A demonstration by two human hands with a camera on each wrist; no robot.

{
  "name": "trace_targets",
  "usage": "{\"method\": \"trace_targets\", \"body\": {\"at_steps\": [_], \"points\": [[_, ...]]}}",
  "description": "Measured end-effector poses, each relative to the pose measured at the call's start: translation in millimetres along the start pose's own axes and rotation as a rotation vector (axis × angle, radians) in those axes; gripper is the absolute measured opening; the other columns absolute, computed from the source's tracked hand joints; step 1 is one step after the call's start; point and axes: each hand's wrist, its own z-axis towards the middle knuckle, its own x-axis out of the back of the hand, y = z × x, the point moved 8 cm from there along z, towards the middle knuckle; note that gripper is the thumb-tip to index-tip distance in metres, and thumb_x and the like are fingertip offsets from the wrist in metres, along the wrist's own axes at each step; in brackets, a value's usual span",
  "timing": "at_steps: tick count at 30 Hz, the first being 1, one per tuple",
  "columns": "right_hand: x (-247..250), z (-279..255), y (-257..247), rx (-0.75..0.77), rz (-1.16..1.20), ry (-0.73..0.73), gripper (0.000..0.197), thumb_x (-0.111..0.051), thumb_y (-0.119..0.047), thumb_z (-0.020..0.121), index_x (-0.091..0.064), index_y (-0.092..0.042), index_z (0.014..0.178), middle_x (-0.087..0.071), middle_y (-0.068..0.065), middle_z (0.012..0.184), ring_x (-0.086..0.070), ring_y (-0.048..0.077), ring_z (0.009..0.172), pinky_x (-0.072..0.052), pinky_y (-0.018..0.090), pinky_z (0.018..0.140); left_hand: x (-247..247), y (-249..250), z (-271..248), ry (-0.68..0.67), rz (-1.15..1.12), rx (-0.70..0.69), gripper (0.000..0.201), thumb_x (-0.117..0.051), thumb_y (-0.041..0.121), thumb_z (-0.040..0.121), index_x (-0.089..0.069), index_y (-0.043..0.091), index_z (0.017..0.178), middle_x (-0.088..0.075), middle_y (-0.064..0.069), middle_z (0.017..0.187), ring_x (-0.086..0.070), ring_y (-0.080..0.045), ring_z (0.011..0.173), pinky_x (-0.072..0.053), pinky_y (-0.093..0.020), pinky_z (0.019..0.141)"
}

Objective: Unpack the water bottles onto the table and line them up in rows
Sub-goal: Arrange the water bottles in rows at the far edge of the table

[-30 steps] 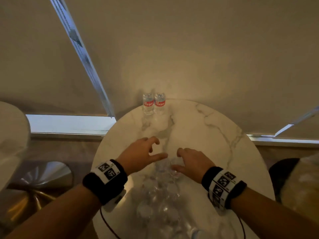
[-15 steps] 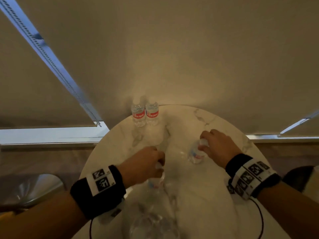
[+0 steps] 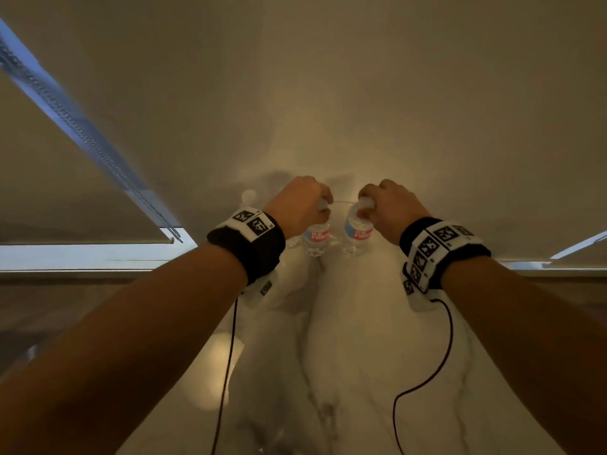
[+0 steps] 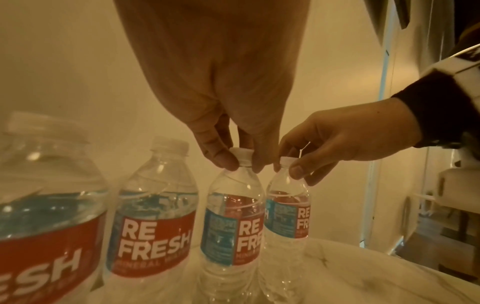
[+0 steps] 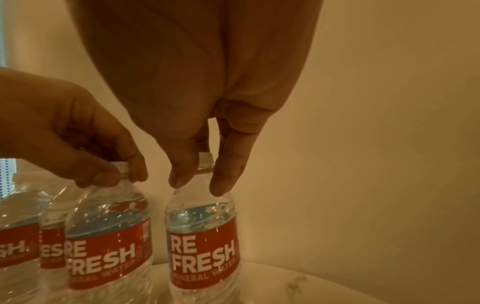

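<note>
White marble-patterned round table (image 3: 358, 339) carries the row at its far edge, by the pale wall. The left hand (image 3: 297, 205) pinches the white cap of a clear plastic water bottle with a red-and-blue label (image 4: 232, 222), fingertips narrow round the neck. The right hand (image 3: 389, 210) pinches the cap of a second, matching bottle (image 5: 202, 236) just beside it. Holding by the caps probably keeps the fingers above the shoulders, so each bottle can stand close to its neighbour without the knuckles knocking it. Both bottles are upright, their bases at or on the tabletop; contact I cannot confirm. Left of them stand two more labelled bottles (image 4: 153, 224), already in line, so the row seems to grow rightward. All four look full of clear water and sealed. The pack they come from is not in view.
</note>
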Motion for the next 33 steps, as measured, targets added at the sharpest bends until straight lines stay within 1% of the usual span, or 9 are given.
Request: {"method": "trace_targets", "body": {"at_steps": [3,8,14,19,21,23,25,30,33], "points": [[-3,9,-9,0.031,0.002,-0.002,0.035,-0.058,-0.029,0.095,-0.057,-0.016,0.127,-0.054,0.015,0.116,-0.057,0.038,0.107,-0.038,0.032,0.079,3,-10,9,0.008,0.046,-0.006,0.034,-0.065,0.026,0.088,-0.070,0.011,0.118,-0.069,-0.016,0.112,-0.064,-0.033,0.101,-0.046,-0.034,0.083],[-9,17,-27,0.050,0.006,0.033,0.036,-0.057,-0.029,0.096,-0.055,-0.015,0.129,-0.055,0.016,0.118,-0.058,0.038,0.106,-0.040,0.034,0.078,4,-12,13,0.015,0.046,-0.009,0.035,-0.066,0.020,0.088,-0.068,0.015,0.123,-0.064,-0.015,0.117,-0.063,-0.031,0.105,-0.046,-0.035,0.090],[-9,20,-36,0.005,0.013,0.057,0.040,-0.060,-0.031,0.095,-0.056,-0.013,0.131,-0.057,0.018,0.120,-0.058,0.038,0.109,-0.046,0.040,0.088,6,-19,9,0.054,0.005,0.026,0.046,-0.067,0.017,0.089,-0.058,0.012,0.134,-0.062,-0.015,0.125,-0.061,-0.031,0.113,-0.046,-0.035,0.095],[-1,5,-24,-0.045,0.048,0.020,0.067,-0.068,-0.043,0.087,-0.042,-0.014,0.141,-0.063,0.016,0.122,-0.057,0.034,0.114,-0.046,0.041,0.091,17,-19,-18,0.147,-0.023,0.047,0.060,-0.065,0.023,0.091,-0.043,0.016,0.146,-0.053,-0.012,0.138,-0.048,-0.030,0.128,-0.042,-0.039,0.106],[5,-17,-22,-0.034,0.029,0.031,0.071,-0.068,-0.047,0.086,-0.040,-0.015,0.143,-0.064,0.014,0.120,-0.059,0.031,0.110,-0.047,0.039,0.088,24,-17,-45,0.195,-0.057,0.059,0.054,-0.065,0.024,0.092,-0.048,0.016,0.143,-0.054,-0.011,0.135,-0.050,-0.028,0.125,-0.043,-0.038,0.105],[8,-50,-29,0.020,0.028,0.029,0.065,-0.067,-0.049,0.086,-0.046,-0.017,0.139,-0.065,0.009,0.115,-0.061,0.025,0.098,-0.046,0.035,0.082,27,-10,-82,0.202,-0.104,0.053,0.044,-0.066,0.026,0.091,-0.058,0.015,0.134,-0.060,-0.008,0.126,-0.058,-0.025,0.113,-0.045,-0.030,0.094],[5,-93,-39,0.093,0.047,-0.018,0.055,-0.065,-0.051,0.087,-0.055,-0.021,0.132,-0.066,0.001,0.106,-0.059,0.017,0.085,-0.046,0.031,0.077,22,-1,-127,0.144,-0.150,0.054,0.034,-0.066,0.029,0.092,-0.066,0.019,0.124,-0.064,0.002,0.112,-0.061,-0.015,0.096,-0.045,-0.023,0.082],[-33,-225,-71,0.299,0.190,-0.272,0.035,-0.061,-0.052,0.089,-0.064,-0.030,0.116,-0.063,-0.012,0.091,-0.061,0.008,0.079,-0.053,0.034,0.078,-6,16,-252,-0.050,-0.278,0.072,0.019,-0.065,0.032,0.093,-0.074,0.028,0.109,-0.072,0.010,0.100,-0.067,-0.004,0.084,-0.056,-0.024,0.077],[-62,-292,-90,0.422,0.218,-0.439,0.041,-0.056,-0.062,0.087,-0.062,-0.036,0.118,-0.061,-0.014,0.094,-0.061,0.007,0.082,-0.053,0.029,0.078,-25,27,-313,-0.139,-0.364,0.121,0.023,-0.063,0.045,0.090,-0.075,0.034,0.106,-0.070,0.015,0.096,-0.066,-0.001,0.084,-0.057,-0.021,0.073]]}}
